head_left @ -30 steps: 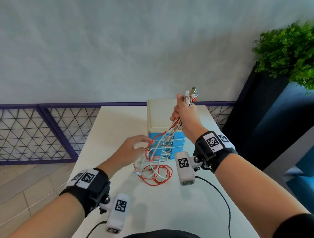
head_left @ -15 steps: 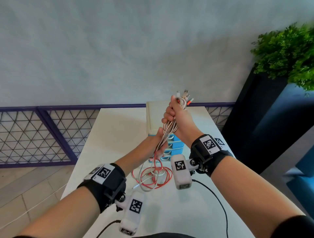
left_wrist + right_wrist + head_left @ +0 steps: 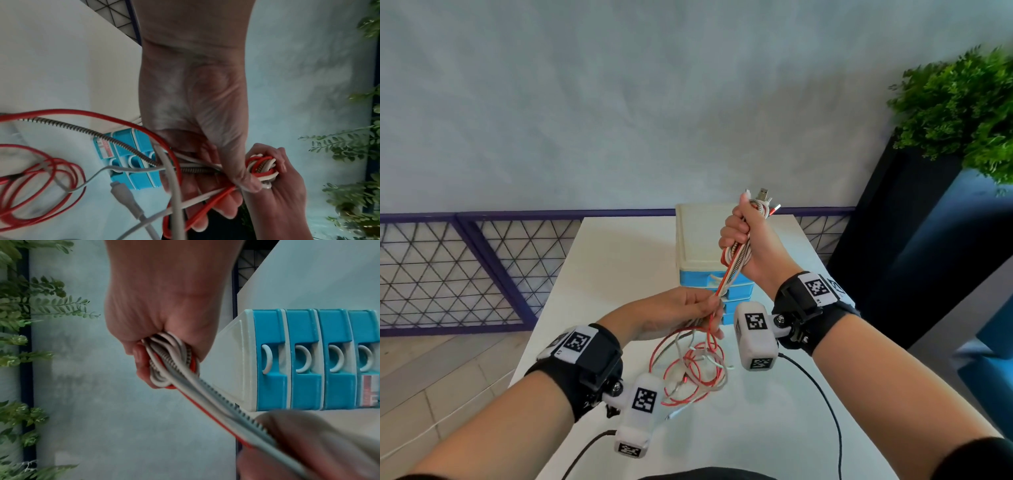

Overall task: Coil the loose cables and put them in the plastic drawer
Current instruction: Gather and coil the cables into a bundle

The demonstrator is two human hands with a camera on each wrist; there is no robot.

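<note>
Likely an office or lounge corner: a white table (image 3: 619, 260) against a grey wall (image 3: 619, 102), purple lattice railing (image 3: 465, 270), potted greenery (image 3: 959, 113).

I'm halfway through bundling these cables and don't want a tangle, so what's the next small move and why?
Probably wrap another loop: the left hand pinches the taut cables just below the right hand, which grips the wound bundle, while loose slack lies on the table. The drawer unit looks closed.

1. You can make out a red-and-white sticker (image 3: 370, 391) on the bottom blue drawer of the white plastic drawer unit (image 3: 236, 363); its lettering is too blurred to read.
2. Your black wristbands (image 3: 804, 298) carry square black-and-white coded markers (image 3: 817, 287), without readable words.
</note>
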